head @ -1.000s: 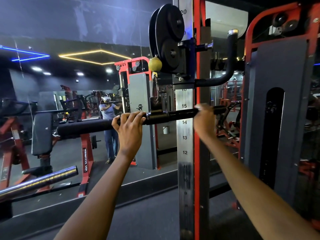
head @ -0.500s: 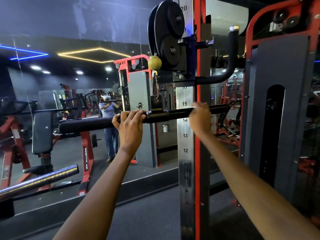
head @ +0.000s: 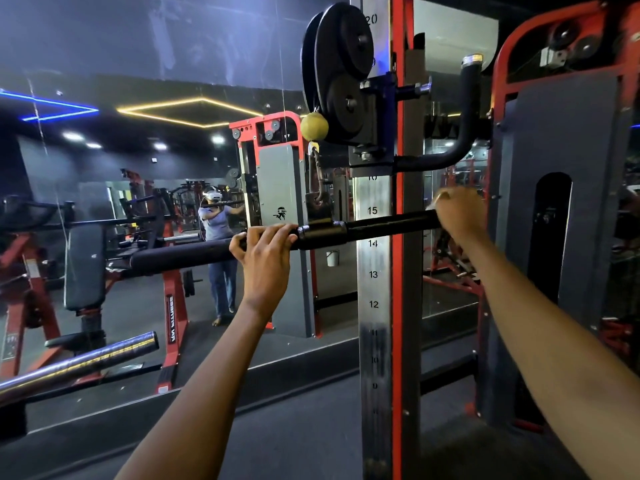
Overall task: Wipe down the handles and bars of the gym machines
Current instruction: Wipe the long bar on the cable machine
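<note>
A black straight cable bar [head: 388, 223] hangs level in front of me from a clip under the pulley. My left hand [head: 266, 261] grips it from below, just left of its centre collar. My right hand [head: 460, 216] is curled round the bar's right end and is blurred; a pale scrap shows at its knuckles, and I cannot tell what it is. Padded grip covers the bar's left half [head: 180, 259]. A curved black handle [head: 467, 109] with a chrome cap rises from the carriage above.
A numbered steel and red column [head: 374, 306] stands behind the bar, carrying black pulley wheels [head: 343, 71] and a yellow ball stop [head: 314, 125]. A grey weight-stack shroud [head: 561, 202] stands at right. A chrome barbell end [head: 86, 362] juts in lower left. A wall mirror [head: 138, 46] lies ahead.
My right hand has slid rightward along the bar, from in front of the steel column to the bar's right end. My left hand has kept its grip.
</note>
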Demonstrator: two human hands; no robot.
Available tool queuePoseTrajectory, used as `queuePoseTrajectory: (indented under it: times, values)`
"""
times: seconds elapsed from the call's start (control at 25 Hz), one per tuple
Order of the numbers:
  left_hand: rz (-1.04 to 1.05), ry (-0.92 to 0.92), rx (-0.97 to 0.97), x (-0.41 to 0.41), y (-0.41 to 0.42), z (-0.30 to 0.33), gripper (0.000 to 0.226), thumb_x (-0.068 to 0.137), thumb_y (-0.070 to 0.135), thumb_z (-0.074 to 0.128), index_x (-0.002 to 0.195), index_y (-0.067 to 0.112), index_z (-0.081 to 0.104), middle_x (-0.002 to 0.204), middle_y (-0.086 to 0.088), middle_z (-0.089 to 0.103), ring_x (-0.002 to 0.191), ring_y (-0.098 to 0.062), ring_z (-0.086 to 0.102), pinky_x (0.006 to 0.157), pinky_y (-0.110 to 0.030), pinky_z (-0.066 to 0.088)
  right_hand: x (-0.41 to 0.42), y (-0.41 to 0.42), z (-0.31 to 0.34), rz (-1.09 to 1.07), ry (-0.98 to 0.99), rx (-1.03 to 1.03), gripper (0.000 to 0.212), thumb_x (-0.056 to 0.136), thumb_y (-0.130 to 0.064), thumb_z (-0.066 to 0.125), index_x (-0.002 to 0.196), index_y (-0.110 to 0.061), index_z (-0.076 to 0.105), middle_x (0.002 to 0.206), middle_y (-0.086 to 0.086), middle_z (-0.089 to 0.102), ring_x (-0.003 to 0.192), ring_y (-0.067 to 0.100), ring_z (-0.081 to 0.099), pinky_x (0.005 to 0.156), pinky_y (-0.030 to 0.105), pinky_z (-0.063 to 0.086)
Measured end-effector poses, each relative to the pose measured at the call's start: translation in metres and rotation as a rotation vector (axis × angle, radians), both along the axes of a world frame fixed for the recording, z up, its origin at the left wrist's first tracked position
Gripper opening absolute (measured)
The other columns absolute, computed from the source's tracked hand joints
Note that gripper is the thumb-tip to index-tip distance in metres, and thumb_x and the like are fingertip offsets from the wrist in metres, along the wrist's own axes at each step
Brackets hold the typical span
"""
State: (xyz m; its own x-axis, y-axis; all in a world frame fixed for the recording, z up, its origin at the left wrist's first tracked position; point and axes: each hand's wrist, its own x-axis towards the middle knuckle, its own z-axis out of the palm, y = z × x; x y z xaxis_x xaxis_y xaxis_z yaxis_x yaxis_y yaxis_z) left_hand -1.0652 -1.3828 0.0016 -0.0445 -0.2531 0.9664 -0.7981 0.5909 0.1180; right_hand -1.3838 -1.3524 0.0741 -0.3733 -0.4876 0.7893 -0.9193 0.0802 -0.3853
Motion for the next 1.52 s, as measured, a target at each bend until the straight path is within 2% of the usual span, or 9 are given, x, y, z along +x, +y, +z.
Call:
queuePoseTrajectory:
  times: [0.2,0.4,0.52,0.68,0.92,1.08,1.24,1.36,1.52]
  values:
    - [0.003,-0.063,-0.044,-0.001,-0.007,0.006,0.038,0.1,0.031,0.035,0.109,0.018,0.07,0.107,0.004,0.069,0.102,-0.019,0.05,0.089,-0.036,0.019,0.098,-0.011,-0.024,0.156,0.079,0.115,0.029,0.081,-0.005,0.036,0.054,-0.012,0.043,0.049,-0.002,0.04,0.041,0.011,0.034,0.041,0.021,0.027]
    - [-0.053,-0.052,-0.016,0.005,-0.012,0.009,0.033,0.101,0.027,0.038,0.109,0.017,0.069,0.108,0.001,0.068,0.103,-0.017,0.043,0.091,-0.04,0.021,0.167,0.0,-0.024,0.461,-0.119,-0.155,0.03,0.093,-0.001,0.035,0.092,-0.009,0.063,0.055,-0.003,0.047,0.04,0.007,0.035,0.037,0.018,0.027]
    - [-0.075,0.002,0.019,0.001,-0.011,0.002,0.031,0.102,0.026,0.039,0.111,0.019,0.067,0.11,0.002,0.067,0.103,-0.017,0.044,0.09,-0.036,0.017,0.084,0.017,-0.003,0.206,-0.111,-0.32,0.031,0.091,0.001,0.039,0.105,-0.005,0.065,0.073,0.008,0.065,0.051,0.014,0.053,0.042,0.016,0.035]
    - [-0.083,0.024,0.03,-0.012,-0.011,-0.004,0.039,0.101,0.031,0.032,0.112,0.019,0.067,0.111,0.002,0.066,0.103,-0.019,0.048,0.091,-0.037,0.017,0.03,0.02,0.003,-0.092,0.022,-0.112,0.026,0.089,-0.005,0.041,0.074,-0.001,0.061,0.061,0.005,0.052,0.054,0.019,0.046,0.044,0.022,0.027]
    - [-0.054,-0.005,0.002,-0.014,-0.013,-0.001,0.038,0.101,0.03,0.034,0.108,0.018,0.069,0.109,0.002,0.068,0.1,-0.016,0.043,0.086,-0.033,0.016,0.136,-0.013,-0.019,0.103,0.036,-0.002,0.029,0.088,-0.005,0.039,0.06,-0.012,0.044,0.055,-0.004,0.044,0.046,0.01,0.038,0.043,0.019,0.024]
    - [-0.077,0.03,0.057,-0.019,-0.01,-0.008,0.034,0.102,0.025,0.038,0.112,0.013,0.068,0.114,-0.001,0.067,0.104,-0.021,0.047,0.089,-0.043,0.022,0.201,-0.024,-0.025,0.405,-0.361,-0.41,0.032,0.092,-0.002,0.041,0.115,-0.003,0.062,0.1,0.015,0.07,0.088,0.028,0.067,0.076,0.038,0.054]
    - [-0.097,0.029,0.093,-0.02,-0.012,-0.009,0.029,0.101,0.022,0.041,0.114,0.014,0.066,0.116,-0.001,0.066,0.105,-0.024,0.049,0.092,-0.053,0.031,0.186,-0.015,-0.069,0.685,-0.203,-0.548,0.045,0.094,0.006,0.035,0.139,0.002,0.039,0.141,0.015,0.045,0.132,0.025,0.043,0.109,0.028,0.034]
    - [-0.075,-0.002,0.102,-0.021,-0.011,-0.006,0.029,0.102,0.022,0.041,0.115,0.016,0.066,0.117,0.0,0.066,0.105,-0.023,0.049,0.092,-0.052,0.027,0.176,0.003,-0.137,0.859,-0.071,-0.477,0.046,0.095,0.007,0.033,0.141,0.005,0.032,0.148,0.015,0.035,0.14,0.014,0.03,0.114,0.031,0.028]
    - [-0.005,0.002,0.05,-0.017,-0.006,-0.008,0.027,0.101,0.02,0.044,0.116,0.018,0.066,0.116,0.002,0.065,0.105,-0.023,0.051,0.095,-0.048,0.022,0.12,0.0,-0.122,0.541,-1.186,-0.725,0.04,0.097,0.001,0.036,0.137,-0.001,0.043,0.129,0.008,0.054,0.117,0.015,0.053,0.098,0.018,0.041]
